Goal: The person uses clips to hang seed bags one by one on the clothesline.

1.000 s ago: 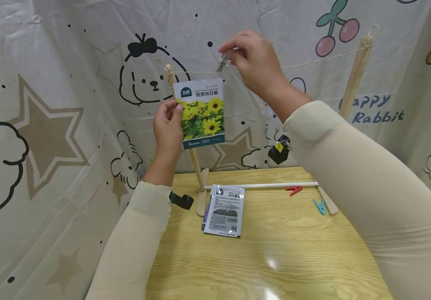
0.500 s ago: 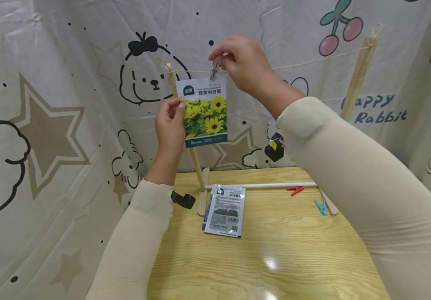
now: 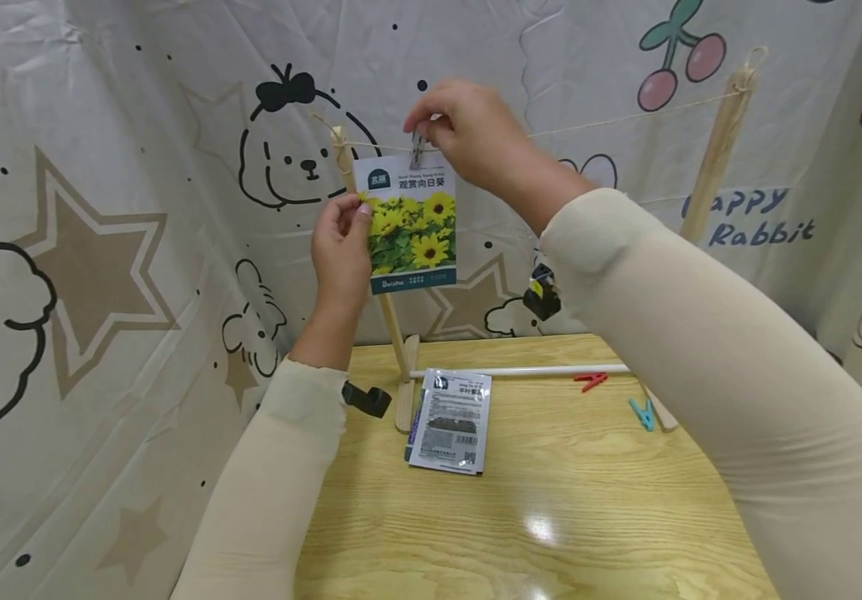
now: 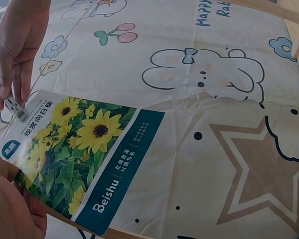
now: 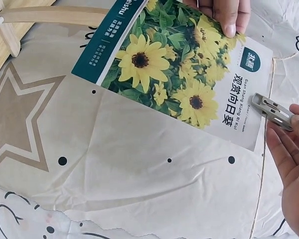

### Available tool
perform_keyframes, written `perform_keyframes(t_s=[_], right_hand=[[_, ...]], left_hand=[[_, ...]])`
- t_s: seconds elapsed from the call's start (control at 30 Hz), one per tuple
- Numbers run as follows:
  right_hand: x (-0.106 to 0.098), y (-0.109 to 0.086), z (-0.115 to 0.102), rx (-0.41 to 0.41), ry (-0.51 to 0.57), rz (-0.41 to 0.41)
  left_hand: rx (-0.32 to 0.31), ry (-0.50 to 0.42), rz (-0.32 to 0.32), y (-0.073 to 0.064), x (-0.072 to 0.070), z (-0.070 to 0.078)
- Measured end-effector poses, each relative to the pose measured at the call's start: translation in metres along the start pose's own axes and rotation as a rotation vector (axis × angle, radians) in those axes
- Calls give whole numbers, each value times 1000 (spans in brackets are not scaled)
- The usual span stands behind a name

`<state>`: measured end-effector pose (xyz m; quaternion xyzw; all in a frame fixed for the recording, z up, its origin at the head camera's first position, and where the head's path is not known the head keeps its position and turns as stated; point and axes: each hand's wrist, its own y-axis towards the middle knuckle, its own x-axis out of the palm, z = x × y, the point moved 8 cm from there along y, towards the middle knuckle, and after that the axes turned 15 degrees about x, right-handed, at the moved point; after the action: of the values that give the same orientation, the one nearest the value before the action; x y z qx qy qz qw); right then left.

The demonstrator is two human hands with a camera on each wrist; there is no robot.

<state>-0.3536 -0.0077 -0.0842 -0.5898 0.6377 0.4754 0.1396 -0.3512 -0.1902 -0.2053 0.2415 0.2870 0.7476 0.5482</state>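
A seed packet with yellow sunflowers (image 3: 412, 229) stands upright against the string (image 3: 611, 121), its top edge at the line. My left hand (image 3: 341, 242) pinches the packet's left edge, thumb in front. Between thumb and fingers of my right hand (image 3: 468, 133) is a grey clothes peg (image 3: 418, 150). In the right wrist view the peg's (image 5: 271, 110) tip overlaps the packet's white top edge (image 5: 256, 119), right where the string runs. From the left wrist view, the right hand (image 4: 17, 50) reaches down to the packet (image 4: 84, 154) from above.
Two wooden posts, the right post (image 3: 716, 158) taller in view, carry the string. A white rod (image 3: 536, 370) joins their feet. More seed packets (image 3: 449, 421) lie on the wooden table (image 3: 551, 517), with a red peg (image 3: 590, 382) and a blue peg (image 3: 641, 414) to the right.
My right hand has moved left and down with the grey peg, from above the string onto the packet's top edge. The left hand and packet have shifted slightly right.
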Motion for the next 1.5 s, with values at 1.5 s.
perform_keyframes(t_s=[1.5], right_hand=[[22, -1, -10, -14, -17, -125]], left_hand=[[-63, 109, -21, -6, -5, -9]])
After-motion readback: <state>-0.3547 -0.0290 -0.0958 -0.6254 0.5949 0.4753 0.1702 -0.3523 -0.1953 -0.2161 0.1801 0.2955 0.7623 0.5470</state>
